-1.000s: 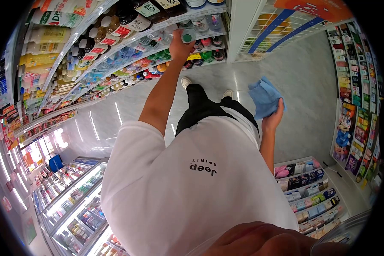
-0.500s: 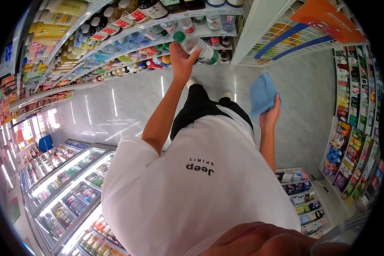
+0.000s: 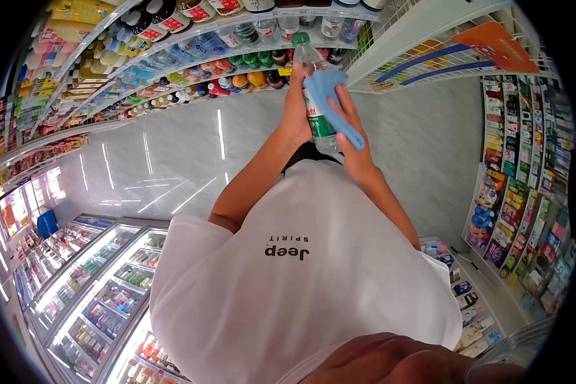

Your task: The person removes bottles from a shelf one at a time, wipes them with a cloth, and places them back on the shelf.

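Observation:
A clear plastic water bottle with a green cap and a green-and-white label stands tilted in front of my chest. My left hand is closed around its left side. Pressed against the bottle's right side is a folded blue cloth, which covers part of the label. My right hand grips this cloth from the right, its thumb near the bottle's lower end. Part of my left fingers is hidden behind the bottle.
Store shelves full of bottles curve along the top and left. A white wire rack stands at upper right, shelves of packaged goods at far right. Glass-fronted display cases are at lower left, above grey floor.
The bottle has come away from the shelf side toward my body and turned more upright. My right hand has brought the cloth leftward and up onto the bottle.

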Demonstrator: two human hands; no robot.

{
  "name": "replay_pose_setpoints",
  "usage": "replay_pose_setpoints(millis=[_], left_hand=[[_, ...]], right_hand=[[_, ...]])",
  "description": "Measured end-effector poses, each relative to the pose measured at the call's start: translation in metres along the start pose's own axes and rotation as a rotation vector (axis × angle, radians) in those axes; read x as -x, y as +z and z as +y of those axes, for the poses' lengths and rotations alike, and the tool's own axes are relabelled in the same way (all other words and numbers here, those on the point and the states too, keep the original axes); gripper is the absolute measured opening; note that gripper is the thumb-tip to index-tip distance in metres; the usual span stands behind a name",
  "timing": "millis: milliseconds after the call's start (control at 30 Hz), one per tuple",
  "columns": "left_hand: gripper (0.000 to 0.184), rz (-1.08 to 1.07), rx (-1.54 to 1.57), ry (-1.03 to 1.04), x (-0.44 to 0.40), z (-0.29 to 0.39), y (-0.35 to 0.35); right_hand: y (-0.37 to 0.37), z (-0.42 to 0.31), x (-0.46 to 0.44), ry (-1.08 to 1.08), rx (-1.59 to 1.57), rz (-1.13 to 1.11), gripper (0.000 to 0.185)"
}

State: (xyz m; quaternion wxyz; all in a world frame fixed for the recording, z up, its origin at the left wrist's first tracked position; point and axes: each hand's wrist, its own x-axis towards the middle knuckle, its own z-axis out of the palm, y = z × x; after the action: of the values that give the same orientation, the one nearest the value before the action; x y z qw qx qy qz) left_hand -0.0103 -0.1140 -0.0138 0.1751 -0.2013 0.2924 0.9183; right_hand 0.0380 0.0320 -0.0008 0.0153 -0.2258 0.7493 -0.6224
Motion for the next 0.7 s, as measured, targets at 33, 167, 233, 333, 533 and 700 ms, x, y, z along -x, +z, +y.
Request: replay_pose_setpoints(millis=[33,167,233,333,533,700], left_hand=[[0.077,-0.044,0.044,-0.026,0.005,0.006,-0.004],[0.078,-0.049,0.030,-0.051,0.020,0.014,-0.011],[0.071,-0.012,0.036,-0.059,0.019,0.012,-0.019],[0.059,-0.112,0.098,-0.107,0.022,0.001,-0.035],[0.050,-0.066,0.013,-0.143,0.036,0.010,-0.048],[0.064,-0.101,0.048,-0.157,0.040,0.025,-0.066]], right_hand=[[0.000,-0.001,0.004,-0.074,0.130,-0.118,0.055],[0.009,-0.009,0.009,-0.074,0.219,-0.178,0.049],[0.018,-0.014,-0.009,0.003,0.086,-0.061,0.045],[0.024,-0.009,-0.044,-0.059,0.147,0.002,0.043],[0.044,-0.004,-0.051,0.031,-0.001,0.053,0.039],[0.047,-0.028,-0.016,-0.127,0.387,-0.262,0.037]])
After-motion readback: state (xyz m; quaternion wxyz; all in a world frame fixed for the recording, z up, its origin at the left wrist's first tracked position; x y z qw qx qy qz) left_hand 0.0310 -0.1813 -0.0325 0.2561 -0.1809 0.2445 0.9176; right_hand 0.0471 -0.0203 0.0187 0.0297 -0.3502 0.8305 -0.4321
